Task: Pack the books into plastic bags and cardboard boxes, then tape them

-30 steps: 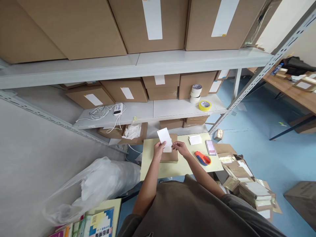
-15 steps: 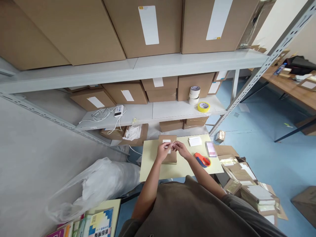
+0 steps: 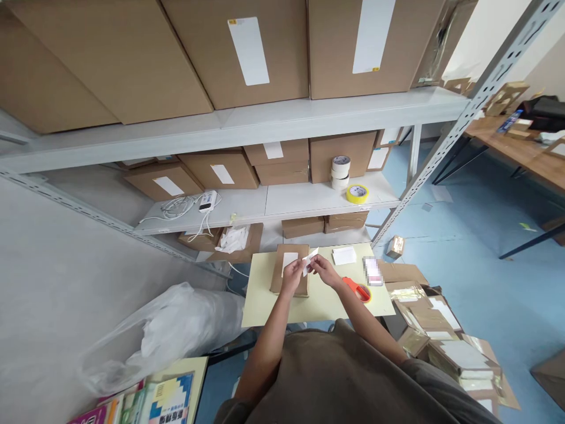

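A small white paper slip (image 3: 308, 262) is pinched between my two hands, above the right side of a brown cardboard box. My left hand (image 3: 292, 276) is closed on the slip's lower left edge, over the box. At the slip's right edge, my right hand (image 3: 323, 269) holds it with closed fingers. The cardboard box (image 3: 302, 287) lies on the pale yellow table (image 3: 258, 303) and bears a white label (image 3: 289, 260). Right of my right hand are white papers (image 3: 344, 255), a red tape dispenser (image 3: 355, 287) and a phone-like item with a pixelated surface (image 3: 373, 271).
A grey metal shelf (image 3: 238, 125) with large boxes spans the view beyond the table. Tape rolls (image 3: 340, 172) and a power strip (image 3: 208, 201) sit on its middle level. A plastic bag (image 3: 189, 324) lies at left, and piled cartons (image 3: 441, 330) stand at right.
The white slip now shows clearly between my hands, where only a sliver showed before. The cardboard box has turned slightly on the table. The view has shifted a little.
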### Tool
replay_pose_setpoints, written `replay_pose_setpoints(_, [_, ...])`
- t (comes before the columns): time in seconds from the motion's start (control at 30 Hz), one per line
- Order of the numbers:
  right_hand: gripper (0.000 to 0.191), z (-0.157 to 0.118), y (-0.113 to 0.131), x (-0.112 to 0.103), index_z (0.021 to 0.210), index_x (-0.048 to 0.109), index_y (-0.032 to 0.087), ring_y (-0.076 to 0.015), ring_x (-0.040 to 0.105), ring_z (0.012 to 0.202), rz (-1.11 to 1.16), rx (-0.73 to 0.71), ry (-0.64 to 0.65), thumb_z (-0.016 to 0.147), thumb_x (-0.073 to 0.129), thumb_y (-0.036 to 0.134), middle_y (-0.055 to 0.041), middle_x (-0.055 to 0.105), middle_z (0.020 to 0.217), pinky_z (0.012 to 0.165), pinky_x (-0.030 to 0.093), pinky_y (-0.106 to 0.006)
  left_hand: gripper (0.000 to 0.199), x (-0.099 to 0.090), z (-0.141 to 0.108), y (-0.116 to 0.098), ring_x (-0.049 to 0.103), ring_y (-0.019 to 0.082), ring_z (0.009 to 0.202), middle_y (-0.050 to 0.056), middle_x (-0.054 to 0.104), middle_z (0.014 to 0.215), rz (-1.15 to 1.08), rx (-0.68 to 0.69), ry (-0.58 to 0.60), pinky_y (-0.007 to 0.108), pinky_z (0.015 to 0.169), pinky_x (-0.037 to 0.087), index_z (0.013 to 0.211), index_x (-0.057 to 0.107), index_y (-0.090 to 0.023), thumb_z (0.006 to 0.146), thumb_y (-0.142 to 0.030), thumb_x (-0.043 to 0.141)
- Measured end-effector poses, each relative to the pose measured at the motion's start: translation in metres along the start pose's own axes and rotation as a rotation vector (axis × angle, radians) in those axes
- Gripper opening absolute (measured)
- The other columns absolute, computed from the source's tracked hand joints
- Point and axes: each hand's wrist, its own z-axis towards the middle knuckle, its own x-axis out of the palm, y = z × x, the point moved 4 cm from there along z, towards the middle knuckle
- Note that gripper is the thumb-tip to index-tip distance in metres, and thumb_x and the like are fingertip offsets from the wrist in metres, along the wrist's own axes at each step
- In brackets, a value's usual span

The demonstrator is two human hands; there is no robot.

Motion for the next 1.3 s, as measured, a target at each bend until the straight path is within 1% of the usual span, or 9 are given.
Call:
replay_pose_setpoints(0.3, [0.039, -0.01, -0.009, -0.016, 0.087, 0.059, 0.025, -0.0217, 0.07, 0.085, 0.002, 0.103, -0.044, 0.086, 0.071, 0.062, -0.0011, 0.07, 0.085, 0.073, 0.052, -0.033, 0.045, 0.028, -0.011, 0.019, 0.066, 0.022, 0.083, 0.004, 0.075, 0.079, 0.008, -0.003, -0.072, 0.029, 0.075, 0.051, 0.087, 0.085, -0.018, 0.078, -0.062, 0.08])
replay_pose_setpoints(0.43, [0.045, -0.012, -0.005, -0.015, 0.084, 0.063, 0.025, -0.022, 0.066, 0.083, 0.016, 0.065, -0.014, 0.079, 0.079, 0.066, -0.0023, 0.069, 0.082, 0.074, 0.053, -0.035, 0.045, 0.024, -0.009, 0.027, 0.068, 0.022, 0.083, 0.005, 0.076, 0.082, -0.059, -0.022, -0.085, 0.029, 0.075, 0.052, 0.089, 0.085, -0.018, 0.074, -0.06, 0.083])
replay_pose_setpoints(0.57, [0.041, -0.014, 0.002, -0.026, 0.073, 0.058, 0.025, -0.022, 0.064, 0.084, 0.108, 0.058, -0.069, 0.076, 0.082, 0.058, -0.0029, 0.069, 0.088, 0.078, 0.055, -0.037, 0.053, -0.005, 0.009, 0.038, 0.07, 0.023, 0.081, 0.008, 0.078, 0.087, -0.204, -0.096, -0.142, 0.032, 0.074, 0.055, 0.092, 0.084, -0.015, 0.068, -0.062, 0.088])
replay_pose_setpoints(0.67, [0.035, -0.017, 0.005, -0.041, 0.071, 0.056, 0.025, -0.0214, 0.064, 0.082, 0.149, 0.031, -0.202, 0.076, 0.081, 0.048, -0.0024, 0.068, 0.085, 0.08, 0.055, -0.038, 0.058, -0.046, 0.028, 0.044, 0.07, 0.022, 0.077, 0.007, 0.076, 0.081, -0.247, -0.111, -0.364, 0.032, 0.07, 0.054, 0.091, 0.081, -0.014, 0.061, -0.063, 0.09])
replay_pose_setpoints(0.77, [0.031, -0.019, 0.003, -0.05, 0.07, 0.053, 0.025, -0.0211, 0.063, 0.078, 0.121, -0.005, -0.438, 0.076, 0.076, 0.045, -0.0014, 0.065, 0.077, 0.079, 0.055, -0.038, 0.057, -0.086, 0.039, 0.043, 0.068, 0.022, 0.075, 0.005, 0.072, 0.075, -0.247, -0.05, -0.624, 0.032, 0.068, 0.053, 0.085, 0.077, -0.016, 0.064, -0.068, 0.084])
replay_pose_setpoints(0.83, [0.028, -0.016, -0.001, -0.046, 0.074, 0.055, 0.026, -0.0213, 0.063, 0.076, 0.093, -0.007, -0.563, 0.075, 0.075, 0.045, -0.0003, 0.064, 0.073, 0.078, 0.056, -0.039, 0.054, -0.103, 0.042, 0.04, 0.068, 0.022, 0.077, 0.004, 0.071, 0.075, -0.209, -0.002, -0.662, 0.03, 0.068, 0.053, 0.082, 0.075, -0.017, 0.069, -0.069, 0.08])
replay_pose_setpoints(0.97, [0.037, 0.005, -0.013, -0.005, 0.099, 0.066, 0.025, -0.0216, 0.066, 0.078, 0.105, 0.036, -0.564, 0.07, 0.08, 0.044, 0.0009, 0.067, 0.075, 0.081, 0.057, -0.041, 0.05, -0.12, 0.042, 0.032, 0.067, 0.022, 0.079, 0.004, 0.072, 0.076, -0.12, 0.07, -0.505, 0.027, 0.069, 0.051, 0.083, 0.076, -0.018, 0.077, -0.067, 0.076])
replay_pose_setpoints(1.07, [0.039, 0.033, -0.027, 0.037, 0.093, 0.068, 0.024, -0.0215, 0.068, 0.078, 0.111, 0.1, -0.498, 0.064, 0.085, 0.045, -0.0008, 0.07, 0.077, 0.08, 0.057, -0.039, 0.05, -0.141, 0.041, 0.031, 0.067, 0.022, 0.079, 0.004, 0.074, 0.079, -0.093, 0.069, -0.447, 0.027, 0.071, 0.051, 0.087, 0.077, -0.018, 0.078, -0.067, 0.076])
replay_pose_setpoints(1.3, [0.042, 0.13, -0.068, 0.147, 0.076, 0.063, 0.023, -0.0201, 0.068, 0.078, 0.031, 0.19, -0.288, 0.059, 0.088, 0.051, -0.0009, 0.07, 0.078, 0.075, 0.055, -0.035, 0.047, -0.235, 0.023, 0.029, 0.067, 0.022, 0.077, 0.009, 0.075, 0.085, -0.013, 0.126, -0.553, 0.029, 0.071, 0.051, 0.089, 0.078, -0.02, 0.084, -0.067, 0.073])
